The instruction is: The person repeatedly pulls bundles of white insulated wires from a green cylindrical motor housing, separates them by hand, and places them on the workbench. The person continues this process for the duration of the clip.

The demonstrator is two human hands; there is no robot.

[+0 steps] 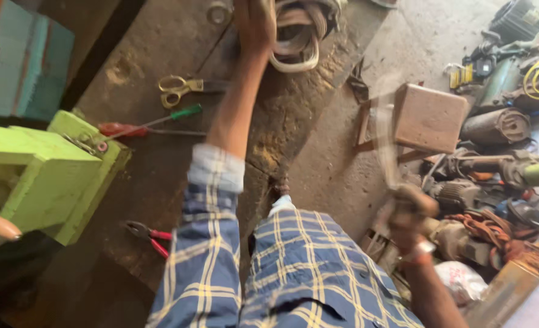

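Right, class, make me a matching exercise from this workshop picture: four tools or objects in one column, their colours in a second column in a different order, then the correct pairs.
Column one:
1. scissors
2. pliers
3. machine block
4. screwdriver

Column two:
A. red handles
B. lime green body
C. yellow handles
D. dark green handle

Pairs: 1-C, 2-A, 3-B, 4-D
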